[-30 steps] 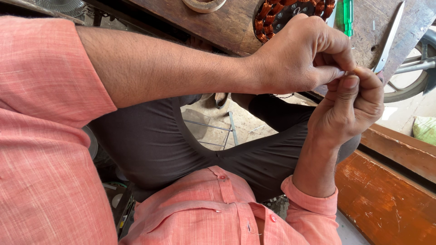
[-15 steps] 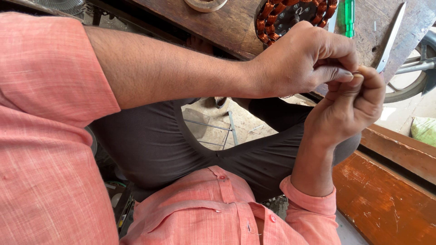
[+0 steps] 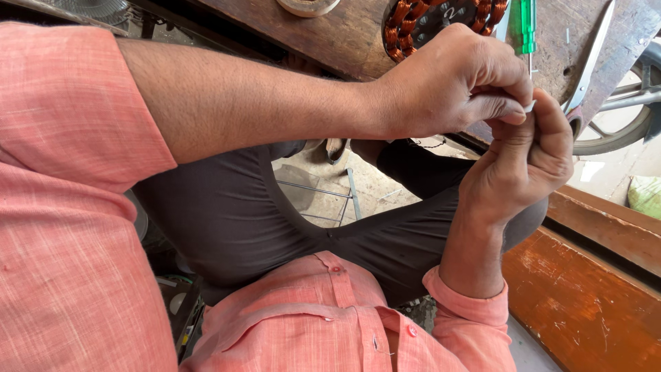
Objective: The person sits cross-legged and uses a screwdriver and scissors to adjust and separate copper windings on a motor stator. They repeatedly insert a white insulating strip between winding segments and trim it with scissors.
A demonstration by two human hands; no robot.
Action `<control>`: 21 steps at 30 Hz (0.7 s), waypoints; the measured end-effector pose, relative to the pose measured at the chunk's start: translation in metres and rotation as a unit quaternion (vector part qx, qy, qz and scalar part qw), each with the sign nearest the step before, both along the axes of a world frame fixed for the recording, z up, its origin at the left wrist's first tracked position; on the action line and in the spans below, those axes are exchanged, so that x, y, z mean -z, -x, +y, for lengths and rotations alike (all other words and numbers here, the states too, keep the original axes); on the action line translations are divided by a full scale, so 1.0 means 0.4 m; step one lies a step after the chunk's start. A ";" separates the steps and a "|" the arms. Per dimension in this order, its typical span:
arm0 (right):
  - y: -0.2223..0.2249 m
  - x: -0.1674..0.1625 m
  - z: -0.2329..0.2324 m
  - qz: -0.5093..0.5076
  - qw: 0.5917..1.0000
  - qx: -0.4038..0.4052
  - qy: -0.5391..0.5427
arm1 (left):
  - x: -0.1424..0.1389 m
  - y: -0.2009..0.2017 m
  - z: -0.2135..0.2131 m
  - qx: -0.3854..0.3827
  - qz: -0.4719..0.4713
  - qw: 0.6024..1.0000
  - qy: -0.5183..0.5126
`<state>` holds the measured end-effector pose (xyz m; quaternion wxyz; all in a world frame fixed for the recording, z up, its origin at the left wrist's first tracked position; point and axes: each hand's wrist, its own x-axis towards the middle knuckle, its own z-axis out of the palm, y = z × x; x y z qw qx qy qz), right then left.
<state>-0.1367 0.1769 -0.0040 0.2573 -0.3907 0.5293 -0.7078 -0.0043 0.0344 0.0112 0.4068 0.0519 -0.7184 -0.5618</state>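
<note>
Both hands meet at the far right: left hand (image 3: 451, 86) and right hand (image 3: 523, 165) pinch a small white piece (image 3: 529, 107) between closed fingertips, near the copper coil (image 3: 413, 21).

Two hands pinching a small white piece

Left hand (image 3: 447, 86) and right hand (image 3: 523, 165) meet over the wooden bench (image 3: 344, 34), near a copper-wound coil (image 3: 413, 21).

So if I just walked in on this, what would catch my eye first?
Probably the two hands meeting at upper right: the left hand and right hand pinch a tiny white piece between their fingers. Just behind them, on the worn wooden bench, sits a round motor part wound with bright copper wire coils, beside a green-handled screwdriver. The salmon-pink shirt fills the left side.
</note>
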 end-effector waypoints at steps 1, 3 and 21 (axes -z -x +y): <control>0.000 0.003 0.002 0.014 1.000 0.003 -0.003 | -0.002 0.000 -0.001 -0.008 0.001 1.000 0.008; -0.001 0.008 0.006 0.042 0.999 0.019 -0.009 | -0.005 0.000 -0.001 -0.024 0.001 0.999 0.021; -0.020 -0.009 0.001 0.022 1.000 0.016 -0.007 | -0.002 0.000 -0.003 -0.017 -0.014 0.999 0.038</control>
